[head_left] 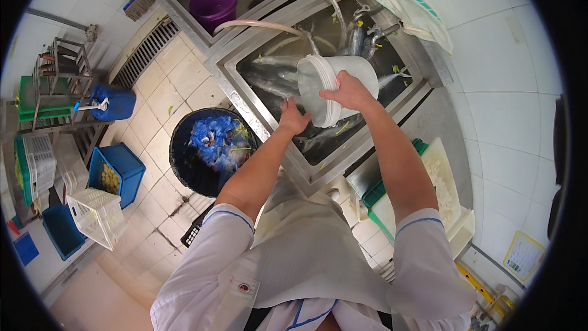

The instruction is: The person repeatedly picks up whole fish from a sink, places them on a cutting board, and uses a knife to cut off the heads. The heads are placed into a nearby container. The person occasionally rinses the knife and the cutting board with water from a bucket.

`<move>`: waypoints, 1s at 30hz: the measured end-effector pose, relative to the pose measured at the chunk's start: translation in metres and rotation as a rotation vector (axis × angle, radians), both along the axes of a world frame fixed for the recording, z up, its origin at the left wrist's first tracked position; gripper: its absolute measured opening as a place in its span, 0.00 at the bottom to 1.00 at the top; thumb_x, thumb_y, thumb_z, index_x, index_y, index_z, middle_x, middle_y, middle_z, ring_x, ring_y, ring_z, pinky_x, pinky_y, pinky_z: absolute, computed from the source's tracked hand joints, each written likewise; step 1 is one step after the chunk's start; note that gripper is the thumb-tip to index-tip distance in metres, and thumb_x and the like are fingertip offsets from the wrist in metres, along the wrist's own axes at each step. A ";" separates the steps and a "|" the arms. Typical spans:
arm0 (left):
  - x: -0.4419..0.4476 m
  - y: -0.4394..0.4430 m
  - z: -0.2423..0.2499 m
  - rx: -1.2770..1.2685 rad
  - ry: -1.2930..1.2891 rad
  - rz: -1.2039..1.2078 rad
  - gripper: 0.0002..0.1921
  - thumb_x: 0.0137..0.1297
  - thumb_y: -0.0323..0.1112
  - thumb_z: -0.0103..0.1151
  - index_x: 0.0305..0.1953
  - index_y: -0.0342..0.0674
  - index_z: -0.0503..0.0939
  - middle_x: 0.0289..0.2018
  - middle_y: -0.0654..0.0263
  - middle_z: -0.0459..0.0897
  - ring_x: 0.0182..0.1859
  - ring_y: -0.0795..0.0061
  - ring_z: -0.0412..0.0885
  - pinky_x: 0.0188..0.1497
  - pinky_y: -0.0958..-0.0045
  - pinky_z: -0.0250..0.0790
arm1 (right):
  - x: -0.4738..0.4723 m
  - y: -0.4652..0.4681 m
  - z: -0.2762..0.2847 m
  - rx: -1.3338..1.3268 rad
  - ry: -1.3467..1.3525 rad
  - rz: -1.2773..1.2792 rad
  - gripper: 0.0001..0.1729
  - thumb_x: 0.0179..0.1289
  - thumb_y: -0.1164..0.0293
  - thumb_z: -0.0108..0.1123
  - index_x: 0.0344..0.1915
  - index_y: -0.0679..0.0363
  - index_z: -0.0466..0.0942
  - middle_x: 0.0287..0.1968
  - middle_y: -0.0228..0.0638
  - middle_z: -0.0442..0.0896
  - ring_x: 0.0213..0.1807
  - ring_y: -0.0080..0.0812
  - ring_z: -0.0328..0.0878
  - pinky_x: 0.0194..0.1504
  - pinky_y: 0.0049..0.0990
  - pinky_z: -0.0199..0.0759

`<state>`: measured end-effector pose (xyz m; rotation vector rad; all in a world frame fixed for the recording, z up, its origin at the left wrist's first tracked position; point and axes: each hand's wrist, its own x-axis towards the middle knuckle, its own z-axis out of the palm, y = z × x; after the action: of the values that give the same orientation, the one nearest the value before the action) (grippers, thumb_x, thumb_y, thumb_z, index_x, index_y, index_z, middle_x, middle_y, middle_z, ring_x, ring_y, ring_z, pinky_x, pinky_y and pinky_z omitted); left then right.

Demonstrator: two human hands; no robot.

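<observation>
My right hand (350,93) grips a translucent white plastic bucket (354,71) by its upper side near the ribbed rim, thumb towards the mouth. The bucket is tilted on its side over a stainless steel sink (255,125), its mouth turned towards my left hand (295,118). That hand reaches over the sink's left part with thumb and fingers apart and no object in it; whether its fingertips touch a fish or the water is unclear. Several silvery whole fish (271,86) lie in the sink, partly hidden by the bucket. A hose (257,23) runs over the sink's far edge.
A black bin (177,165) with blue plastic and scraps stands left of the sink. Beyond the far edge, a second basin (172,18) holds a purple bucket (213,7). Taps (374,32) rise at the far right. A white tub (441,179) sits at right.
</observation>
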<state>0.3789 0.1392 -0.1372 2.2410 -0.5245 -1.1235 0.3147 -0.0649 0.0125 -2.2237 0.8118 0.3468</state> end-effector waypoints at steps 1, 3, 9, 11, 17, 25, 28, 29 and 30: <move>0.003 -0.001 -0.002 0.015 0.008 0.004 0.58 0.65 0.55 0.71 0.82 0.29 0.46 0.81 0.34 0.51 0.85 0.43 0.50 0.85 0.60 0.52 | -0.002 -0.002 -0.003 0.003 0.004 0.000 0.38 0.54 0.48 0.82 0.42 0.69 0.72 0.37 0.47 0.84 0.31 0.35 0.85 0.33 0.35 0.82; 0.009 -0.002 -0.007 -0.054 -0.034 0.048 0.56 0.65 0.52 0.71 0.83 0.32 0.47 0.83 0.38 0.48 0.84 0.43 0.51 0.83 0.58 0.55 | -0.004 -0.005 -0.006 0.008 0.011 0.000 0.37 0.54 0.48 0.82 0.41 0.68 0.72 0.37 0.47 0.84 0.32 0.35 0.86 0.34 0.34 0.83; 0.046 -0.012 -0.034 -0.143 -0.025 0.076 0.49 0.67 0.50 0.68 0.81 0.33 0.55 0.81 0.39 0.54 0.83 0.47 0.57 0.83 0.60 0.54 | -0.008 -0.011 -0.009 0.094 0.038 -0.073 0.37 0.54 0.49 0.83 0.41 0.68 0.72 0.38 0.46 0.84 0.32 0.34 0.85 0.33 0.34 0.83; 0.055 -0.015 -0.042 -0.121 0.053 0.104 0.48 0.68 0.48 0.69 0.80 0.31 0.57 0.78 0.39 0.64 0.80 0.49 0.65 0.79 0.63 0.60 | -0.009 -0.011 -0.010 0.085 0.031 -0.072 0.41 0.52 0.45 0.81 0.46 0.71 0.74 0.41 0.51 0.86 0.39 0.42 0.86 0.42 0.39 0.81; 0.055 -0.011 -0.042 -0.048 0.255 0.100 0.46 0.65 0.50 0.69 0.77 0.27 0.65 0.74 0.39 0.70 0.77 0.45 0.69 0.79 0.60 0.63 | -0.011 -0.015 -0.015 0.102 0.032 -0.108 0.43 0.51 0.44 0.80 0.47 0.72 0.74 0.42 0.53 0.86 0.45 0.45 0.87 0.48 0.41 0.80; 0.042 -0.017 -0.031 0.031 0.190 0.128 0.49 0.69 0.55 0.67 0.78 0.24 0.62 0.73 0.41 0.74 0.75 0.51 0.73 0.75 0.62 0.66 | -0.025 -0.021 -0.021 0.092 -0.091 -0.247 0.34 0.52 0.51 0.79 0.40 0.68 0.74 0.35 0.47 0.84 0.31 0.38 0.85 0.37 0.37 0.81; 0.038 -0.020 -0.014 -0.021 0.223 0.180 0.52 0.69 0.60 0.66 0.79 0.25 0.59 0.75 0.43 0.72 0.76 0.52 0.71 0.75 0.61 0.65 | -0.047 -0.040 -0.011 0.227 -0.206 -0.483 0.29 0.54 0.56 0.79 0.40 0.67 0.75 0.33 0.41 0.84 0.28 0.32 0.82 0.32 0.33 0.79; 0.035 -0.021 -0.005 -0.045 0.249 0.203 0.52 0.70 0.62 0.65 0.80 0.25 0.58 0.76 0.44 0.71 0.77 0.52 0.71 0.75 0.60 0.65 | -0.058 -0.045 -0.005 0.315 -0.255 -0.594 0.27 0.55 0.58 0.78 0.40 0.66 0.75 0.32 0.39 0.83 0.27 0.30 0.81 0.31 0.32 0.78; 0.033 -0.025 0.005 -0.129 0.329 0.306 0.48 0.71 0.63 0.64 0.76 0.26 0.65 0.72 0.51 0.76 0.71 0.56 0.75 0.70 0.60 0.69 | -0.066 -0.050 0.000 0.398 -0.305 -0.715 0.25 0.56 0.59 0.78 0.40 0.65 0.75 0.32 0.37 0.83 0.27 0.29 0.80 0.30 0.30 0.77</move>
<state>0.4116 0.1139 -0.1321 1.8947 -0.1099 -1.2231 0.2490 -0.1146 0.0122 -1.4514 1.1764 -0.1664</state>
